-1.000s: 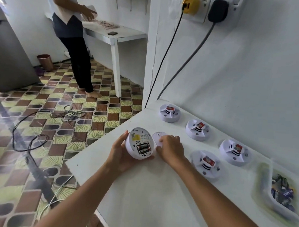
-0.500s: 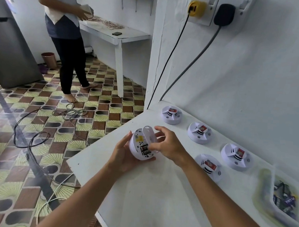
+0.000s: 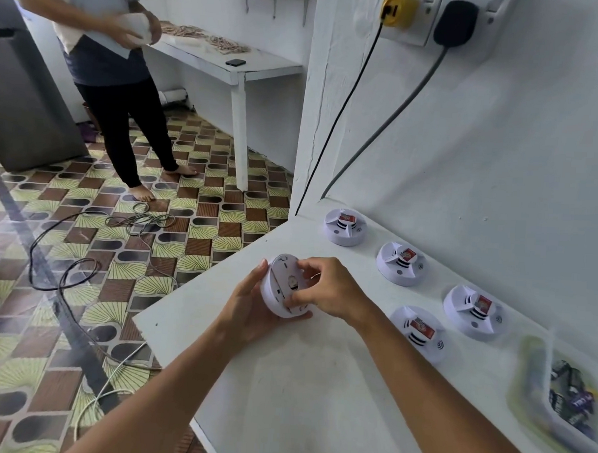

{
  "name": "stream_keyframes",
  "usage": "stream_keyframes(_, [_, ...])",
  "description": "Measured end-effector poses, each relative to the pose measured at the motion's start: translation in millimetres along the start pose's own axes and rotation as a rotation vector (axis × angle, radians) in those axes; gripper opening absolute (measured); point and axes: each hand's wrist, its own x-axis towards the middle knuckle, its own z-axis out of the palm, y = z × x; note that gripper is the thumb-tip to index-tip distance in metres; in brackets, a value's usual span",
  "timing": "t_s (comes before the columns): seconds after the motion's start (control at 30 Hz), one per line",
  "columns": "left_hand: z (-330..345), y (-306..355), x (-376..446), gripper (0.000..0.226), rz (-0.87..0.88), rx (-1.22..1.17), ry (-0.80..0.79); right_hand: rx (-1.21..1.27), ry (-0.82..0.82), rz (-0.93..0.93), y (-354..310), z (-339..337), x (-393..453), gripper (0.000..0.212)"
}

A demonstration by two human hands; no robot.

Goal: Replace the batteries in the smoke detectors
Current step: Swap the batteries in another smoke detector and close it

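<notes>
Hands at centre, both on one white round smoke detector held just above the white table, near its far left corner. Left hand cups the detector from the left and below, fingers extended up along its rim, thumb under the lower edge. Right hand comes in from the right, fingers curled over the round cover plate and thumb pinching at the lower rim. Detector is tipped on edge, its flat face turned toward the right hand and slightly upward; being a disc, its broad plane stands near vertical. Both forearms reach in from the bottom edge, converging on the detector. Four further smoke detectors lie flat on the table beside the wall. Clear container of batteries, blurred, sits at far right. Another person stands on the patterned floor beyond.
</notes>
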Motion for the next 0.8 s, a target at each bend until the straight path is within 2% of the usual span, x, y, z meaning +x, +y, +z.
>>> stream_keyframes(0.23, [-1,0,1,0.072,-0.002,0.022,-0.012,0.033,0.034,0.024,-8,-4,1,0.045])
stream_keyframes(0.5, [-1,0,-1,0.069,-0.009,0.037,-0.039,-0.013,0.02,0.153,-20,-5,7,0.048])
stream_keyframes(0.67, [-4,0,2,0.085,-0.017,0.065,-0.006,-0.01,-0.012,0.243,-25,-6,6,0.041])
stream_keyframes(0.8, [-2,0,1,0.075,-0.035,0.069,-0.009,-0.011,-0.025,0.268,-28,-8,5,0.039])
